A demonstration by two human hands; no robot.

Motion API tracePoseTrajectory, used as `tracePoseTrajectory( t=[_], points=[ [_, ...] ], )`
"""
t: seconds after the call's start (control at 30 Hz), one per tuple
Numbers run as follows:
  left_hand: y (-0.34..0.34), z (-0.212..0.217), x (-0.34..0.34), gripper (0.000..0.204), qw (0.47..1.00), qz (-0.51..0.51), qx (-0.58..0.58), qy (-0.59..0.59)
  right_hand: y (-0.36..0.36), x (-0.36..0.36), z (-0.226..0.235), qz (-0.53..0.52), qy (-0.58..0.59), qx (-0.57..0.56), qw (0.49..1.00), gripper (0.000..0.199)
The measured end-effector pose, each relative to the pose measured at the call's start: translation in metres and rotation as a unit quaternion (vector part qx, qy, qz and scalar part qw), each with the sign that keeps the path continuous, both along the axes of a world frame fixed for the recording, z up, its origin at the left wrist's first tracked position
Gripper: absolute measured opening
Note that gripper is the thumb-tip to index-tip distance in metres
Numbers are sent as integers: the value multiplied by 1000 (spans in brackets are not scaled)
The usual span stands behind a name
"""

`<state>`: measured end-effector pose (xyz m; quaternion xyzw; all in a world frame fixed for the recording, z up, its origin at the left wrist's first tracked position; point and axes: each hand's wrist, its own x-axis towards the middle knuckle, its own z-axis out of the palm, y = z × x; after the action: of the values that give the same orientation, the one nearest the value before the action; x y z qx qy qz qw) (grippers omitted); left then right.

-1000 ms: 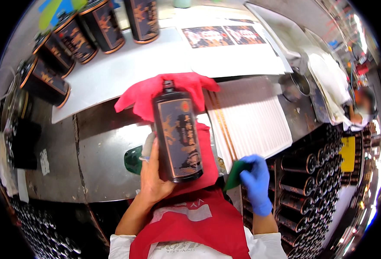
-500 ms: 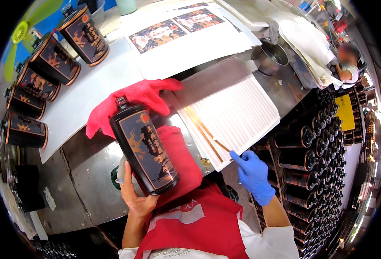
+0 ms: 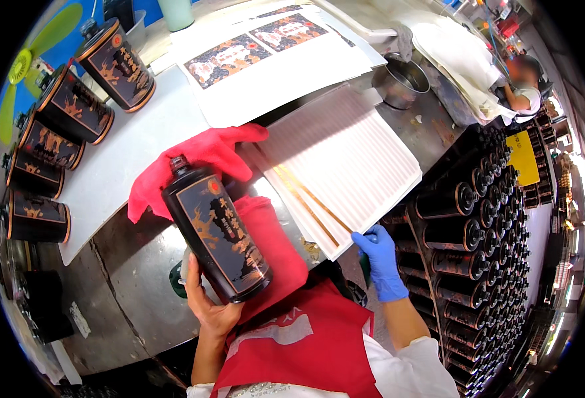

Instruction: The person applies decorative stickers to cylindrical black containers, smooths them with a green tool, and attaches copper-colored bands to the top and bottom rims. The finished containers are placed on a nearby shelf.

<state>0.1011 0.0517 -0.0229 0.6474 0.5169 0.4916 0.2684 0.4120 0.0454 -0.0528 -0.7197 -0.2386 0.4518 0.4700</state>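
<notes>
My left hand (image 3: 214, 315) is wrapped round the lower end of a black bottle (image 3: 223, 229) with a dark label and copper-coloured patterns. The bottle leans, its neck pointing up and left. My right hand (image 3: 380, 262), in a blue glove, pinches the near end of a thin gold strip (image 3: 325, 210) at the near corner of a stack of striped white sheets (image 3: 359, 149). A second gold strip (image 3: 316, 220) lies close beside it on the sheets. Behind the bottle a red cloth (image 3: 203, 144) is spread out, and a folded red cloth (image 3: 276, 245) lies at its right.
Several similar bottles (image 3: 117, 69) line the left of a white board (image 3: 100, 179). Printed sheets (image 3: 253, 99) lie at the back, near a metal pot (image 3: 398, 86). Racked bottles (image 3: 458, 235) fill the right, with another person (image 3: 523, 86) beyond. A green fan (image 3: 20, 66) stands far left.
My right index finger was stretched along the strip's end; now finger and thumb are closed on it. The bottle stays in my left hand, and the whole view has shifted slightly.
</notes>
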Motion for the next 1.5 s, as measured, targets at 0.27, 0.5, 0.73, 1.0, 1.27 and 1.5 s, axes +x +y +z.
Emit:
tracePoseTrajectory(
  t=[0.27,0.5,0.73,1.0,1.27,1.5],
  points=[
    [11,27,10,107,997,-20,-63,-29,-14,26,66,151,115,-126,974,27],
    [8,34,-9,111,995,-51,-73,-49,24,3,140,345,38,6,938,24],
    [27,76,-17,65,991,-123,22,-48,77,-40,196,521,35,83,849,16],
    [62,127,7,20,820,-421,-256,-292,120,-76,243,581,-32,170,795,15],
    [58,90,-53,9,931,-83,-238,-263,164,-67,182,473,-53,147,867,5],
    [87,79,-40,7,911,42,-188,-365,192,-64,143,392,21,98,914,10]
  ],
)
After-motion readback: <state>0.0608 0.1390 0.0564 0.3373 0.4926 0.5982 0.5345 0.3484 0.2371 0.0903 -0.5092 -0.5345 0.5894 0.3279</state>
